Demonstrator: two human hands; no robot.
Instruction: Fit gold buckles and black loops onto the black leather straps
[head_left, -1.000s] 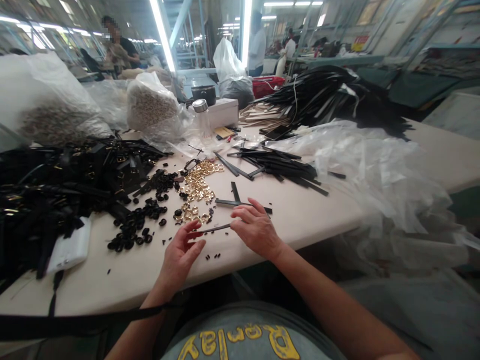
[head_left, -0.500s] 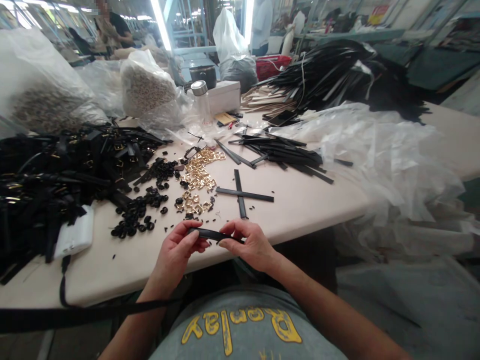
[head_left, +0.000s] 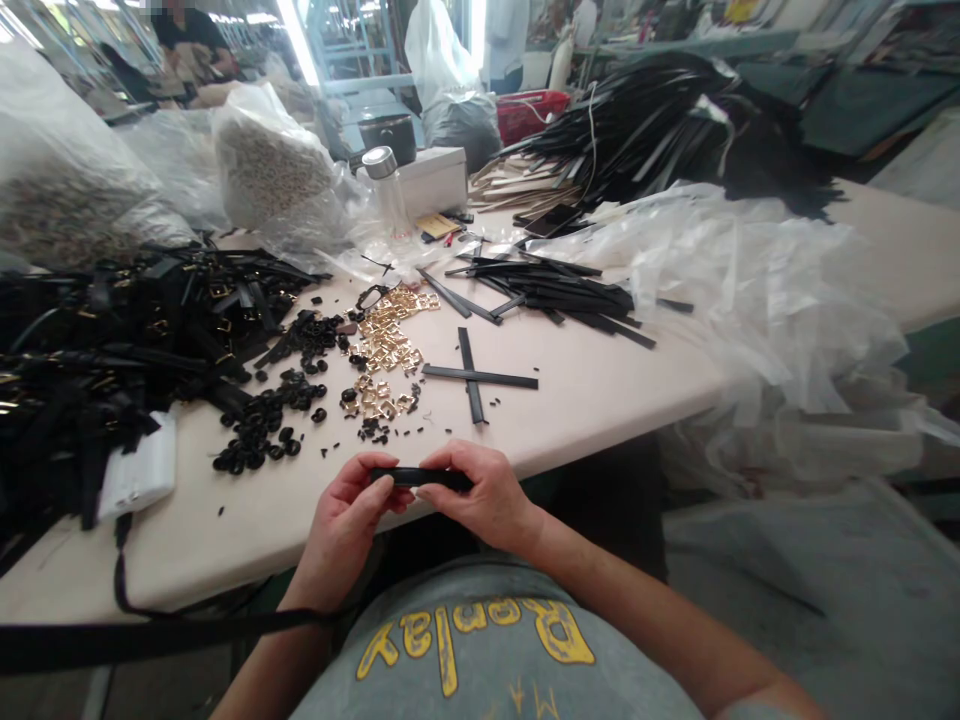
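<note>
Left hand (head_left: 349, 515) and right hand (head_left: 484, 495) are both holding a short black strip (head_left: 409, 477) in narrow pinches, near each other at the front edge of the table (head_left: 600, 400). That pale, smooth table is filling most of the space, its front edge running slantwise just by the hands, and its surface is showing between the crossed strips (head_left: 514, 380) and the crumpled, see-through plastic sheeting (head_left: 750, 290) spilling over the right side. Farther back, a thick bundle of long, flat black straps (head_left: 675, 130) is fanning out, while a tangled heap of buckled straps (head_left: 90, 350) is covering the left side. Behind that heap, a see-through bag (head_left: 274, 180) is bulging with small beige pieces. The crossed strips are lying flat beyond the hands, one over the other. The short black strip is spanning sideways from hand to hand, slightly bowed, with a dull shine and its ends partly hidden. Square gold buckles (head_left: 386, 340) are glinting in a loose scatter, glossy black rings (head_left: 259, 435) are clustering to their left, and tiny black pieces (head_left: 375, 430) are dotting the surface nearer the hands.
</note>
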